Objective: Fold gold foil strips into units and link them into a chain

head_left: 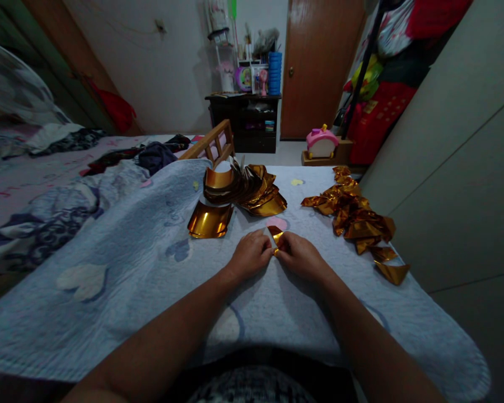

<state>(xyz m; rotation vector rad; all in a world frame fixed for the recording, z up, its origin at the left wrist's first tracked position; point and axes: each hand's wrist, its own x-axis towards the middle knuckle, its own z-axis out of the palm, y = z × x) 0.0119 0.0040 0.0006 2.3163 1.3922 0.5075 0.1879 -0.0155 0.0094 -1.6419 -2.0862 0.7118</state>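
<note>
Between my two hands is a small partly folded sheet of gold foil paper [276,235], with its pale back side showing at the left. My left hand [252,252] is closed on its left edge. The fingers of my right hand [298,254] pinch its right side. Beyond my hands lie a curved pile of gold sheets [260,193] and, nearer on the left, a small flat stack of gold sheets [210,220]. A heap of folded gold pieces [357,215] spreads along the right side of the blue cover.
The light blue cover [151,296] with heart shapes lies under everything. A wooden rail [210,143] stands at its far left corner. Rumpled clothes [159,157] lie on the bed at the left. A pale cabinet [457,168] borders the right side.
</note>
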